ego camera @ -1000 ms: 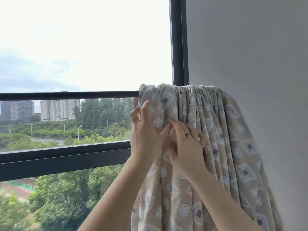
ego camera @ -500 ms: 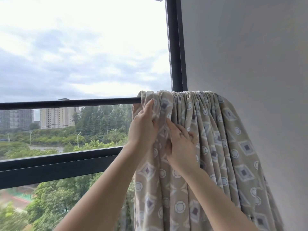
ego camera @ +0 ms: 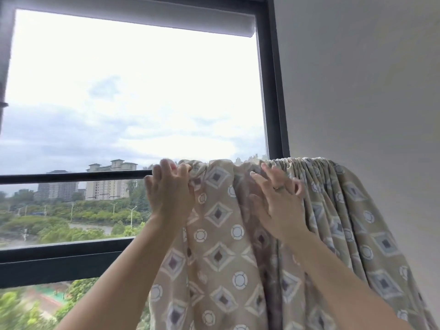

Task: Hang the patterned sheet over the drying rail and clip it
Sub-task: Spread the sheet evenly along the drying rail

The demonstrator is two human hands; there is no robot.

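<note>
Spreading step. My left hand holds the leading edge of the sheet on the rail, fingers curled, it seems; my right hand lies flat, fingers spread, on the draped folds. Next — draw the edge leftward, then clip; no clip is in view.

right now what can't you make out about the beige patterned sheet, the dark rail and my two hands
Head view only:
- dark metal rail: covered by the beige patterned sheet from the left hand rightward, so its right end is unseen.
- sheet's far side: hidden behind the fold over the rail.
- sheet's bottom hem: cut off by the lower frame edge.
- right hand: its palm is hidden by its own back, fingers spread on the fabric.
</note>
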